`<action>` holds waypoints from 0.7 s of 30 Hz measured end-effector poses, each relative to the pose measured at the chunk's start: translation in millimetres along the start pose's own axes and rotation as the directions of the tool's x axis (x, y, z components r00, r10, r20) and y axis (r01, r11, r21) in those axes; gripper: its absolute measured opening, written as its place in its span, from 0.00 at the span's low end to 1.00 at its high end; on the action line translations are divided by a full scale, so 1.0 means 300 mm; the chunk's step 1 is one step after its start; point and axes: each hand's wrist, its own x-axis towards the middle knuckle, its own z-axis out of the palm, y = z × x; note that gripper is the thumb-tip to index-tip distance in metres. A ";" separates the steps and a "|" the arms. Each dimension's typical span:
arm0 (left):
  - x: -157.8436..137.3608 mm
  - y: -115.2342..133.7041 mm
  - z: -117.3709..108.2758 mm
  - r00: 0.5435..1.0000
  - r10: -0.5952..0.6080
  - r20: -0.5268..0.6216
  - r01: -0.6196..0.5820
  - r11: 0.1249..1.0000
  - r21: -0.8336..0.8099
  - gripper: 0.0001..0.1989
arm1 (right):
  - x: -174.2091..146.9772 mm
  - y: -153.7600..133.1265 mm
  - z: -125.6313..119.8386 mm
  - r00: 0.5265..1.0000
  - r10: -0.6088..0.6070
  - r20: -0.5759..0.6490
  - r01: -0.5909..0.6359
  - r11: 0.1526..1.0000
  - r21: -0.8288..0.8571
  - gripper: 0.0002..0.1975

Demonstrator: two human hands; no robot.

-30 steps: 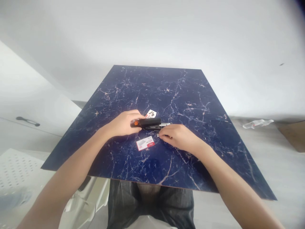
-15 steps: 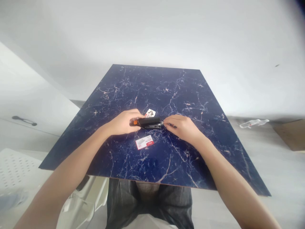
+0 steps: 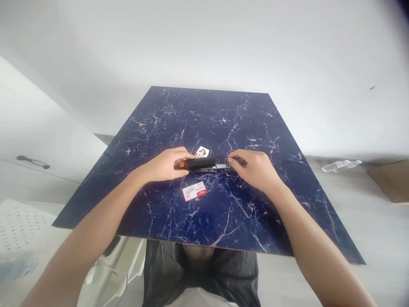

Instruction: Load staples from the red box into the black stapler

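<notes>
A black stapler point(image 3: 200, 163) with an orange part at its left end lies sideways over the middle of the table. My left hand point(image 3: 169, 164) is closed around that left end, thumb on the near side. From the stapler's right end sticks out a narrow silver staple tray point(image 3: 221, 166). My right hand point(image 3: 251, 164) pinches at the tray's outer tip with thumb and forefinger. Just in front of the stapler lies a small white and red staple box point(image 3: 194, 191). Behind it a white printed card point(image 3: 202, 152) shows, partly covered by the stapler and left hand.
The dark blue marbled table point(image 3: 204, 115) has its far edge towards a white wall. A clear plastic bottle point(image 3: 340, 166) and a cardboard box point(image 3: 390, 179) are on the floor at right. White plastic chairs point(image 3: 111, 268) stand at the lower left.
My right hand has moved to the right, and the silver tray now reaches further out of the stapler. My left hand has stayed in place on the stapler.
</notes>
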 end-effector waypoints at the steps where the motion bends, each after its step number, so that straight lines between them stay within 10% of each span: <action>1: -0.001 -0.001 -0.003 1.000 -0.003 0.012 0.002 0.999 0.032 0.23 | 0.000 -0.002 -0.005 0.999 0.050 0.022 -0.049 0.998 -0.048 0.10; 21: 0.001 -0.013 0.009 0.999 0.008 -0.043 -0.005 0.997 0.083 0.23 | -0.059 -0.152 0.116 0.983 -0.085 0.163 0.094 0.995 -0.046 0.12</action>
